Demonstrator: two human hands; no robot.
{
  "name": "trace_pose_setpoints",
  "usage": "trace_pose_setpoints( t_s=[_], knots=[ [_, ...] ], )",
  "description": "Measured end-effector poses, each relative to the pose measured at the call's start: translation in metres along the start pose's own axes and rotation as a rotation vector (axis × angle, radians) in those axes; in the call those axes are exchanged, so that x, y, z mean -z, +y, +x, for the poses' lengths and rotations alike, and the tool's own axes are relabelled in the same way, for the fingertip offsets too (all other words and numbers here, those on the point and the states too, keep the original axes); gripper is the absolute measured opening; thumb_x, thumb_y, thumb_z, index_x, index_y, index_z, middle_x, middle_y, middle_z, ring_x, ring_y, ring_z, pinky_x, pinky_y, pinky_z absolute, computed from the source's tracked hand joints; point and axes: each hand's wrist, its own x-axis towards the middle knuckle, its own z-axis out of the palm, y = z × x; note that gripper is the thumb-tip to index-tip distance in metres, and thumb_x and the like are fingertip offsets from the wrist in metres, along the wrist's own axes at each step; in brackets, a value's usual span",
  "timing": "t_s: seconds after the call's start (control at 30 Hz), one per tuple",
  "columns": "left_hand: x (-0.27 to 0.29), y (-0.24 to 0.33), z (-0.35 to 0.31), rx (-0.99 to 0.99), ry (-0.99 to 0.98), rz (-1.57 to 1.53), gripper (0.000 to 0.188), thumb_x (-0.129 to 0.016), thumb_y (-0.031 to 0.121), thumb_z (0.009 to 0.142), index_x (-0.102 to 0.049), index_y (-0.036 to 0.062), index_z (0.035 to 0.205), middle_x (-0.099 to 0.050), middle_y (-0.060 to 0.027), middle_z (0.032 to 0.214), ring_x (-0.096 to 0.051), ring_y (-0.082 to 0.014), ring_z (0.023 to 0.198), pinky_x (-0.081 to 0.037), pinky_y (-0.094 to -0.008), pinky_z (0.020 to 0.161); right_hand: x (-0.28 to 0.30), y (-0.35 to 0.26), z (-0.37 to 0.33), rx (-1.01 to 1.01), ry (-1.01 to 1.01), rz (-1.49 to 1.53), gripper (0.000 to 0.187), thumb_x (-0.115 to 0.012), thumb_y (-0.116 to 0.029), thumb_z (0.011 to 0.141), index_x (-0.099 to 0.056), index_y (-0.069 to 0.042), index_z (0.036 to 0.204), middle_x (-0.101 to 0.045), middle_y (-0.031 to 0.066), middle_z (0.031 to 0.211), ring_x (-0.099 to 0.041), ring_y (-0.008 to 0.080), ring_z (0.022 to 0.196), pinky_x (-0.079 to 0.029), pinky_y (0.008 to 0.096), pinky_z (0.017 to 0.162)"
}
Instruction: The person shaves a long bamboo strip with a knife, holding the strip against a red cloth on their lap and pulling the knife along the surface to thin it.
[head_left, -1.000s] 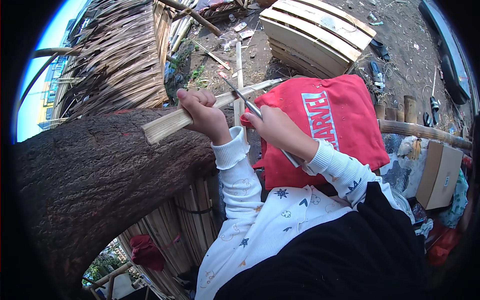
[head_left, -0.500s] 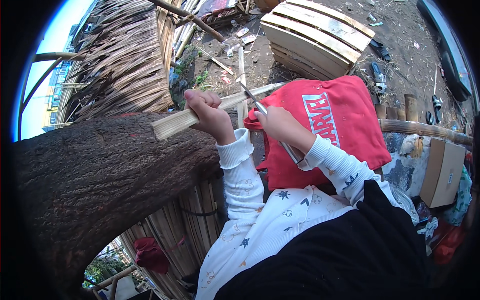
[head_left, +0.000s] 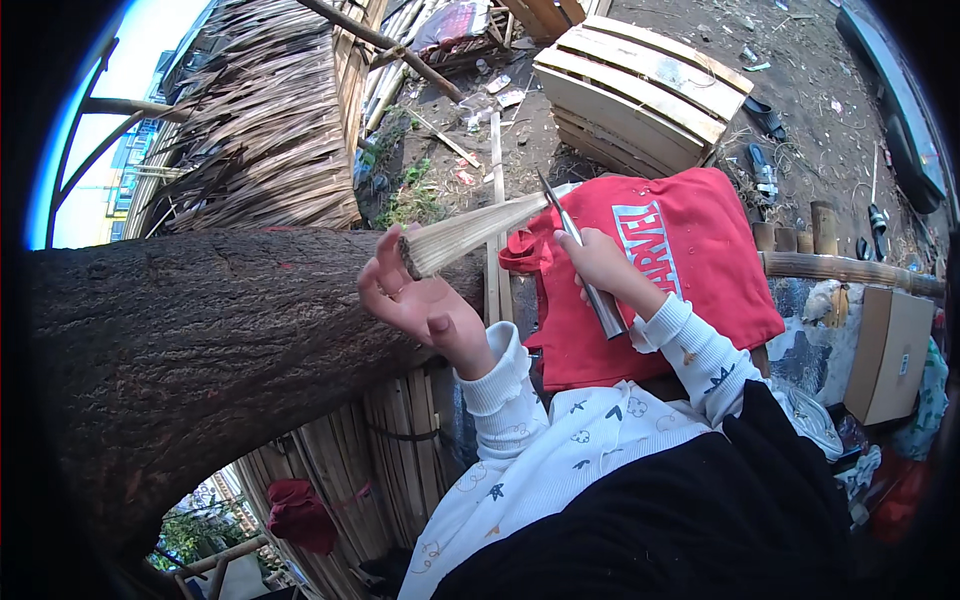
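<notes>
Head view: half a second ago the left hand [head_left: 430, 310] was wrapped around the pale wooden strip [head_left: 470, 235]; now its fingers have uncurled and the palm is turned up. The knife [head_left: 603, 305] has shifted too — its blade now crosses the strip nearer the far end.

The left hand is spread, thumb well apart from the fingers, with the strip's thick end at the fingers; whether it rests on them or just beside, I cannot tell. The right hand [head_left: 605, 265] is closed around the knife's metal handle, blade pointing up and away. The strip slants between the two hands, its far end by the red cloth bag [head_left: 700, 260] in front of the person.

A thick tree trunk [head_left: 200, 330] curves along the left, below a thatch panel [head_left: 260, 130]. Beyond — on littered bare ground [head_left: 820, 90] — sit a slatted wooden crate [head_left: 630, 95] and dark sandals [head_left: 762, 175]. A cardboard box [head_left: 890, 355] stands at right.
</notes>
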Motion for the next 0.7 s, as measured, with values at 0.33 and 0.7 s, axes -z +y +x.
trace_pose_setpoints(
  t_s=[0.33, 0.7],
  knots=[
    [-0.024, 0.04, 0.027, 0.026, 0.082, 0.14, 0.067, -0.056, 0.047, 0.082, -0.033, 0.0018, 0.125, -0.05, -0.0186, 0.112, -0.055, -0.0273, 0.099, -0.049, -0.0362, 0.079, -0.006, 0.005, -0.01, 0.055, 0.063, -0.093, 0.04, -0.046, -0.037, 0.091, -0.043, 0.002, 0.083, -0.05, 0.0091, 0.057, -0.054, 0.0194, 0.04, -0.044, 0.0323, 0.035],
    [-0.042, 0.049, 0.02, 0.075, 0.212, 0.022, 0.031, -0.039, 0.031, 0.093, -0.042, 0.0007, 0.088, -0.049, -0.0126, 0.074, -0.053, -0.0212, 0.065, -0.048, -0.0334, 0.064, -0.007, 0.008, -0.017, 0.25, 0.21, -0.453, 0.045, -0.05, -0.036, 0.089, -0.052, 0.009, 0.085, -0.058, 0.0262, 0.069, -0.059, 0.0367, 0.062, -0.046, 0.0438, 0.057]
  ],
)
